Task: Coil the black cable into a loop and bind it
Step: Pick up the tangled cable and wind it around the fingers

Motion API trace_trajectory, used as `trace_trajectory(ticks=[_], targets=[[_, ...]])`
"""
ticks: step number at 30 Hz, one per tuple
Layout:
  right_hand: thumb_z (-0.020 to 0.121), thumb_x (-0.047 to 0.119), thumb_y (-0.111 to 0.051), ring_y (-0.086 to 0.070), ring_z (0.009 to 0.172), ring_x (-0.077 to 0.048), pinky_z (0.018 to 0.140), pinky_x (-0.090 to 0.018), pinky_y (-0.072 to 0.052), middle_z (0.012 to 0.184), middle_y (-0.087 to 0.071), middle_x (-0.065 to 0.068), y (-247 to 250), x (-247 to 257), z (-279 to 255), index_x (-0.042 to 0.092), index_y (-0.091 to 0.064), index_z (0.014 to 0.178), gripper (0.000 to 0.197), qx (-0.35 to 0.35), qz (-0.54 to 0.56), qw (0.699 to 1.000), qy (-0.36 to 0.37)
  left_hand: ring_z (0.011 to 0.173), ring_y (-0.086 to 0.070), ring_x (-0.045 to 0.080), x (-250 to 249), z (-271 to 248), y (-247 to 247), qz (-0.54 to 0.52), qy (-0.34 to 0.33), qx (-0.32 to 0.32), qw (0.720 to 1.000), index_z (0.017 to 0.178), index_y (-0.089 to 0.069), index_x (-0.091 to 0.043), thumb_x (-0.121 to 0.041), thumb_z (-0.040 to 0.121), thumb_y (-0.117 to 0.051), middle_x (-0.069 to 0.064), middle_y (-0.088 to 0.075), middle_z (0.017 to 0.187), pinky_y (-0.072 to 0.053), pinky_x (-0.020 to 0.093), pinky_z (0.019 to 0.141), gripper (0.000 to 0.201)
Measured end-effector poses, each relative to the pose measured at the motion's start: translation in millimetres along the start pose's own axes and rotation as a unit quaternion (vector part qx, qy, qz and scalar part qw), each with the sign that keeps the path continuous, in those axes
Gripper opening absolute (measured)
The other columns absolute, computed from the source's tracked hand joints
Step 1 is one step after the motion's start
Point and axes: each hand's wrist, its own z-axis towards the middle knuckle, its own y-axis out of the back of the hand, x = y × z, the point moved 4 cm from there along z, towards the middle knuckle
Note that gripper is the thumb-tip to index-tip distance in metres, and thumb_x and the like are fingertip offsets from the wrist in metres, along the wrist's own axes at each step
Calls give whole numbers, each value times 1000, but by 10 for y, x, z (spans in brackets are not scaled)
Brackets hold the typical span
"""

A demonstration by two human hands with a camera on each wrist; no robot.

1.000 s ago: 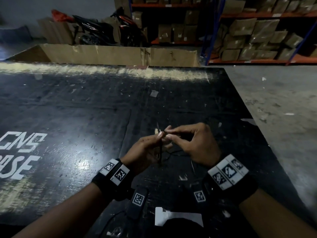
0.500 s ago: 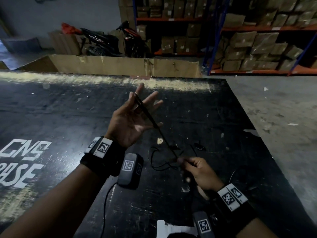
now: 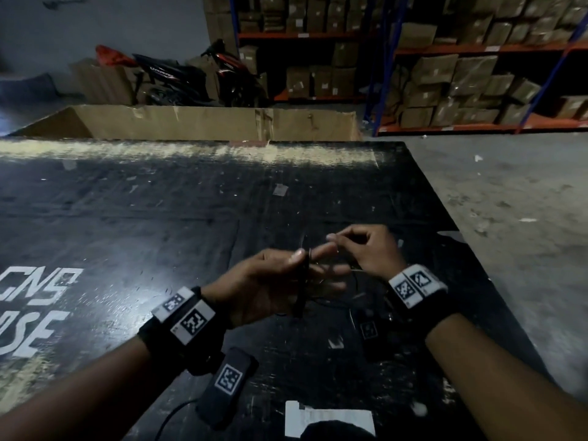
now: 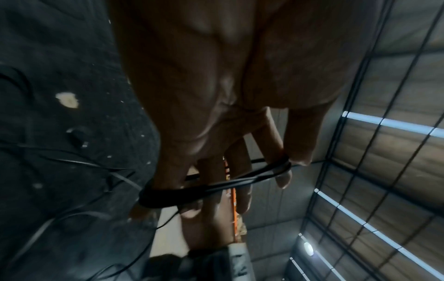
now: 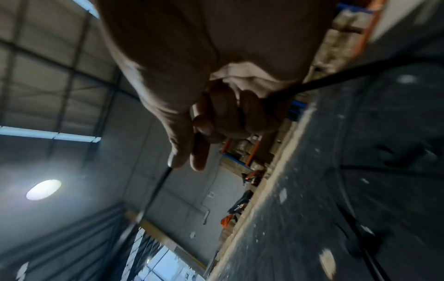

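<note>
over the black table [image 3: 159,218]: left hand [image 3: 270,281] spread as former inside black cable [image 4: 216,187] turns, thumb pinning; right hand [image 3: 366,249] pinching slack to feed.

A scuffed black table [image 3: 133,218] bearing partial white stencilled lettering [image 3: 35,310] fills the foreground of a dim warehouse. A flattened cardboard sheet [image 3: 203,122] stands along its far edge, with parked motorbikes [image 3: 191,78] behind it against a grey wall. To the right, blue-and-orange shelving racks [image 3: 471,52] hold rows of wrapped cartons above a dusty concrete floor [image 3: 515,198]. A white paper scrap [image 3: 331,423] lies at the table's near edge.
</note>
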Motion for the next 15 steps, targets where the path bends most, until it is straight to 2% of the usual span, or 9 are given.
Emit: trace_trajectory(ticks=[1,2,4,6,9,11,13,15], targets=[[81,25,-81,-67,63,2,62,-16,-52,72,-74,3,18,118,25,17,-77,75,11,16,-38,999,30,140,-54,39,89,8,36,12,17,-33,999,146,-51,-1,-33,97,-64,10,-55,155,-39,61,108,60],[79,28,-83,-69,65,0,63,-20,-54,71,-75,4,15,216,37,19,-77,74,12,31,-70,996,50,139,-56,37,154,13,73,28,31,-65,997,146,-52,0,-32,98,-61,8,-57,153,-36,62,108,59],[77,31,-84,-72,68,-9,64,-30,-58,71,-77,3,-4,376,13,21,-79,73,12,48,-104,990,77,137,-58,32,225,23,135,69,45,-110,990,145,-58,-11,-34,99,-56,5,-61,150,-34,63,112,52],[77,31,-84,-73,67,-13,64,-35,-59,69,-76,4,-24,517,-56,20,-79,72,13,46,-109,988,95,135,-61,28,239,44,203,88,48,-150,984,144,-60,-22,-36,101,-52,4,-65,145,-33,67,116,46],[81,29,-81,-73,68,-14,63,-40,-60,71,-77,3,-68,647,-178,18,-80,78,12,53,-88,989,111,133,-63,25,220,78,330,94,34,-204,974,145,-58,-24,-38,104,-46,2,-68,142,-29,71,117,44],[89,24,-74,-69,60,-8,57,-31,-54,70,-76,2,-141,673,-306,13,-82,87,13,65,-40,991,112,133,-63,25,164,101,402,78,4,-223,972,143,-60,-25,-39,104,-46,3,-68,142,-28,72,116,44],[97,17,-63,-55,47,-5,50,-20,-43,59,-65,-3,-245,636,-465,8,-80,100,19,95,37,990,97,128,-66,25,61,126,452,41,-34,-233,971,139,-62,-34,-41,103,-47,2,-69,141,-33,67,113,40],[101,11,-55,-44,40,-5,44,-17,-36,52,-54,-11,-354,513,-604,5,-75,113,24,123,122,983,61,130,-64,26,-76,146,499,-5,-72,-236,969,134,-63,-41,-44,98,-48,1,-68,142,-38,65,113,39]])
